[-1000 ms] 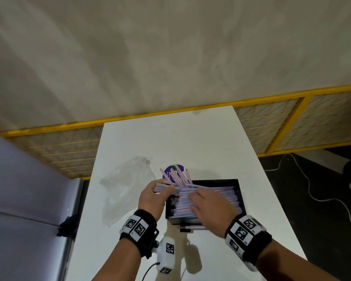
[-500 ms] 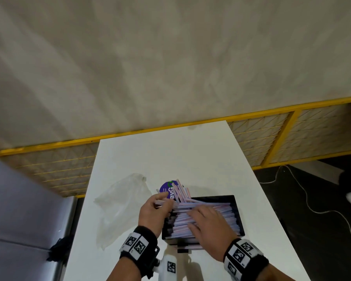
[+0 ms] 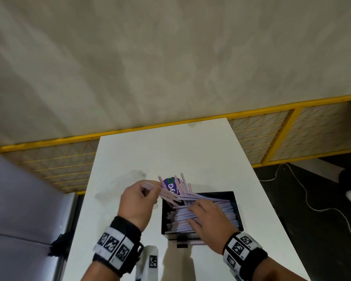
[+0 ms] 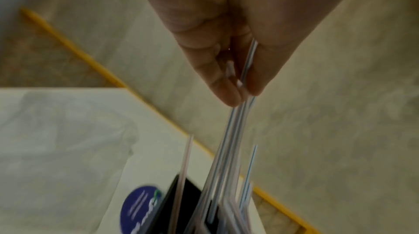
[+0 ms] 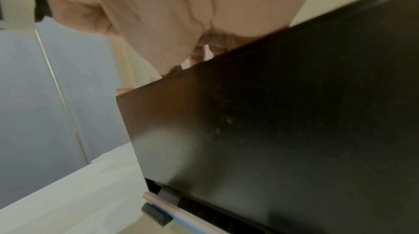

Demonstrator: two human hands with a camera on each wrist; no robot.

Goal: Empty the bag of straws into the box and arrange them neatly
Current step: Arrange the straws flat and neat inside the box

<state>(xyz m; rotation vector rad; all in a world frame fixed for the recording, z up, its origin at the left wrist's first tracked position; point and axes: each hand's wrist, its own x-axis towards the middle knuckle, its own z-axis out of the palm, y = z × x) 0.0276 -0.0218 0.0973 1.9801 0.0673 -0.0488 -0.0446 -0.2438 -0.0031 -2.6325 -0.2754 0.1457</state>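
A black box on the white table holds several pink-and-blue striped straws lying lengthwise. My left hand is just left of the box and pinches one end of a bundle of straws that slants over the box's far left corner. More straws stick up crookedly at that corner. My right hand lies with spread fingers on the straws inside. The left wrist view shows my left hand pinching the straws. In the right wrist view the box wall hides my fingers.
The empty clear bag lies on the table left of the box, with a purple round label behind it. One straw pokes out under the box front. A yellow mesh fence runs beyond the table; a white cable lies on the floor at the right.
My left hand has lifted its bundle of straws up and to the left, so they now slant over the box corner. The right hand stays on the straws in the box.
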